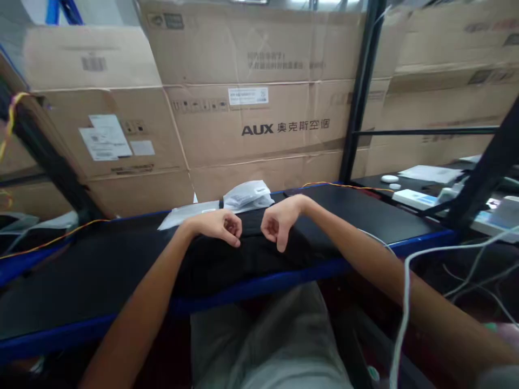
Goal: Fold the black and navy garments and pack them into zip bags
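Note:
Both of my hands are over a dark bench, above a bundle of black cloth (251, 259) lying near its front edge. My left hand (217, 224) is curled into a loose fist, thumb against or close to the bent fingers, and nothing shows in it. Facing it across a small gap, my right hand (281, 219) is curled the same way with its thumb pointing down; I see nothing in it either. Whether the fingertips touch the black cloth is hard to tell. Just behind the hands lie a white plastic packet (248, 195) and a flatter white packet (188, 212).
Large cardboard sheets (259, 151) stand behind the bench (101, 265). Black metal posts (360, 92) frame it. A white cable (407, 292) hangs in front of my right forearm. White devices and papers (430, 173) lie on the right-hand surface.

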`<control>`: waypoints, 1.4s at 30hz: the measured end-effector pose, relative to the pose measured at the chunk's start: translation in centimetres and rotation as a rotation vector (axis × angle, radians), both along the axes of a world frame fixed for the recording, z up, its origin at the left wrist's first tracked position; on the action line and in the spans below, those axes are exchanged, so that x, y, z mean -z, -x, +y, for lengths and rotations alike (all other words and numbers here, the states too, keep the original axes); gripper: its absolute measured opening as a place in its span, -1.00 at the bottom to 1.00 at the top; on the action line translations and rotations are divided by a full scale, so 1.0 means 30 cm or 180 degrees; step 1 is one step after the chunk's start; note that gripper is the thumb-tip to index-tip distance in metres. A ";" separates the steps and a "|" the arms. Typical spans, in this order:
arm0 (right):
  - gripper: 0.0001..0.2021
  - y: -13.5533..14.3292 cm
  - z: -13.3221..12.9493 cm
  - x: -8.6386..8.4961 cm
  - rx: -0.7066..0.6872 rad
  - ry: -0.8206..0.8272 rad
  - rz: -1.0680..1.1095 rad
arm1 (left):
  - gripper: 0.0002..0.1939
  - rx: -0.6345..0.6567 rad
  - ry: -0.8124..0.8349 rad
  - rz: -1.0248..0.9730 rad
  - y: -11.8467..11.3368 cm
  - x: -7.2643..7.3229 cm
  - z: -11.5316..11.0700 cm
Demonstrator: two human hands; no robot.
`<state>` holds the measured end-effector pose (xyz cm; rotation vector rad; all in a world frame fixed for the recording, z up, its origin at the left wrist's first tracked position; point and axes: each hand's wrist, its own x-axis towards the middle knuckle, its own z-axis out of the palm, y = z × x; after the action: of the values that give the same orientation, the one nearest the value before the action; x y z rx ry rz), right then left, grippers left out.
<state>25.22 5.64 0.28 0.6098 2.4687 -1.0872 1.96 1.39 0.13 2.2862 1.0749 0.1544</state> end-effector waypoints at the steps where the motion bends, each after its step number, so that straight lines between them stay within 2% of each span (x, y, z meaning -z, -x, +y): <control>1: -0.40 0.018 -0.028 0.004 -0.0119 0.0038 -0.0068 | -0.78 0.0182 0.0120 0.0000 -0.016 -0.004 -0.020; 4: -0.43 0.069 -0.090 0.029 -0.0373 -0.0326 -0.0340 | -0.71 0.0649 0.0537 0.0224 -0.067 0.005 -0.077; 7: -0.48 0.093 -0.103 0.055 -0.0405 -0.0512 -0.0308 | -0.63 0.0702 0.0547 0.0555 -0.104 0.030 -0.110; 10: -0.50 0.082 -0.082 0.059 -0.0414 -0.0082 -0.0186 | -0.66 0.0708 0.0502 0.0539 -0.104 0.039 -0.114; 13: -0.52 0.051 -0.056 0.040 -0.0320 0.0333 -0.0039 | -0.79 0.0770 0.0627 0.0295 -0.071 0.019 -0.105; 15: -0.55 0.027 -0.039 0.021 -0.0173 0.0395 0.0104 | -0.84 0.0722 0.0674 0.0109 -0.039 -0.001 -0.097; 20: -0.60 -0.028 0.013 -0.008 0.0348 0.0136 0.0286 | -0.83 0.0181 0.0677 -0.0203 0.054 -0.021 -0.066; 25: -0.69 -0.044 0.068 0.000 0.0626 -0.0564 0.0243 | -0.67 -0.0589 0.0110 0.0196 0.120 0.006 -0.019; 29: -0.70 -0.042 0.088 0.008 0.0649 -0.0930 0.0008 | -0.59 -0.0701 -0.0232 0.0746 0.133 0.017 0.000; 32: -0.63 -0.042 0.092 0.011 0.0740 -0.1126 0.0187 | -0.54 -0.0698 -0.0336 0.0744 0.161 0.013 0.013; 34: -0.56 -0.040 0.094 0.016 0.0766 -0.1185 0.0443 | -0.50 -0.0897 -0.0518 0.0638 0.200 0.008 0.026; 37: -0.51 -0.034 0.100 0.032 0.0606 -0.1094 0.0513 | -0.45 -0.1614 -0.0911 0.0752 0.275 0.004 0.047; 39: -0.51 -0.030 0.105 0.042 0.0537 -0.1021 0.0382 | -0.47 -0.1963 -0.0898 0.0970 0.320 0.006 0.057; 42: -0.53 -0.027 0.114 0.053 0.0534 -0.0987 0.0304 | -0.52 -0.1852 -0.0531 0.1165 0.356 0.010 0.057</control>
<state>26.04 9.06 -1.30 0.8891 2.7355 -0.8105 -8.73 3.10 -0.17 2.1237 1.9681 0.0551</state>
